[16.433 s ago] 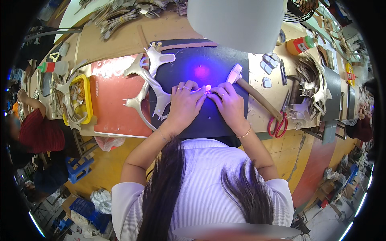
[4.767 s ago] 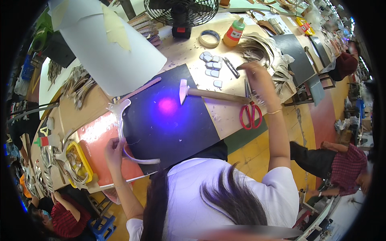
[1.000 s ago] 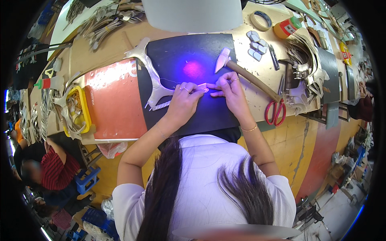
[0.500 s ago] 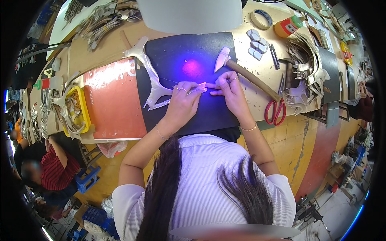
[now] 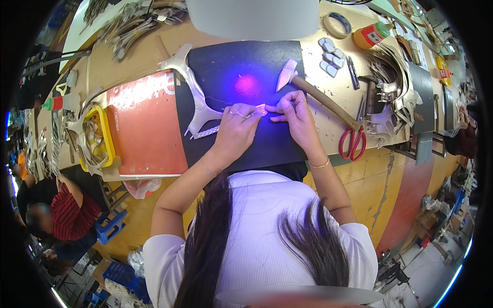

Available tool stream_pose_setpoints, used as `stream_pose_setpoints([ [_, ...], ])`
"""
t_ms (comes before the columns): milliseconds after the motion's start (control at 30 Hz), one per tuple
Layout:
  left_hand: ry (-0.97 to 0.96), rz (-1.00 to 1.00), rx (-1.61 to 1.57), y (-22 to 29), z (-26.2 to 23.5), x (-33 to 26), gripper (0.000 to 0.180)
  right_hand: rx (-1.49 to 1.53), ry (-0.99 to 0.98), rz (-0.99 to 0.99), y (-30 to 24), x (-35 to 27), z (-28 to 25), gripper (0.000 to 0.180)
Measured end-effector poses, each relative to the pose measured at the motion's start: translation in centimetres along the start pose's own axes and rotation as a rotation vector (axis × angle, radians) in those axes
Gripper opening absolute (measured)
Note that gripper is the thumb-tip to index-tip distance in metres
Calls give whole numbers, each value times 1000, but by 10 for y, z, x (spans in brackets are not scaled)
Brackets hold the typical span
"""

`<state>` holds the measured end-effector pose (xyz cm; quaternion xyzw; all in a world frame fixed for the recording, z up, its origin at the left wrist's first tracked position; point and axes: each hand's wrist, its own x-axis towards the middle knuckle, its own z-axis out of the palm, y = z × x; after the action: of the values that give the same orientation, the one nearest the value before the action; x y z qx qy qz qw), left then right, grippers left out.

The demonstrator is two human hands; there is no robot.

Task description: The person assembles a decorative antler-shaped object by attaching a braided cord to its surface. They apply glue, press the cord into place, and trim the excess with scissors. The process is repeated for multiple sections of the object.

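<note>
My left hand (image 5: 233, 134) is closed in a pinch on the end of a silver braided strap (image 5: 208, 132). The strap's tip shows bright pink under the lamp light, just beyond the fingertips. Close to that tip, on its right, is my right hand (image 5: 299, 119), with thumb and forefinger pressed together and other fingers pointing left. Whatever it pinches is too small to make out. A silver cut-out leather piece (image 5: 194, 92) lies on the black mat (image 5: 226, 61) beside my left hand, with a thin thread curving near it.
A hammer (image 5: 323, 98) lies right of my hands, red-handled scissors (image 5: 353, 143) below its handle. Behind are grey pads (image 5: 331, 57), a tape roll (image 5: 337, 24) and a glue bottle (image 5: 371, 36). An orange-red sheet (image 5: 146, 128) and yellow tray (image 5: 105, 138) lie left. A white lamp (image 5: 254, 18) overhangs the mat.
The strap's tip and my left fingertips have shifted slightly right. My right hand keeps its pinch in nearly the same place. The whole view has moved a little.
</note>
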<state>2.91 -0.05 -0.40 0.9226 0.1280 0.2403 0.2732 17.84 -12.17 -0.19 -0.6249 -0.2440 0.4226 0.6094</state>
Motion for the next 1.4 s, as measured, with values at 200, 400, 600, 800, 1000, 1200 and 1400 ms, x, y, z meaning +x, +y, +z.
stream_pose_setpoints([
  [200,-25,36,94,1,-3,4,21,-79,1,-19,-6,2,-1,12],
  [400,-46,8,82,4,-5,8,19,-582,24,-187,-17,8,-6,9],
  [600,-58,42,88,3,-6,6,19,-566,14,-116,-15,10,-6,13],
  [800,-96,96,79,-2,-8,10,19,-522,16,-76,-15,10,-8,13],
  [1000,-127,90,33,-4,-10,12,16,-601,-43,-96,-20,12,-8,13],
  [1200,-125,70,31,-3,-8,11,14,-666,-104,-177,-19,15,-7,15],
  [1400,-119,51,18,-3,-8,11,13,-714,-121,-192,-20,18,-7,15],
])
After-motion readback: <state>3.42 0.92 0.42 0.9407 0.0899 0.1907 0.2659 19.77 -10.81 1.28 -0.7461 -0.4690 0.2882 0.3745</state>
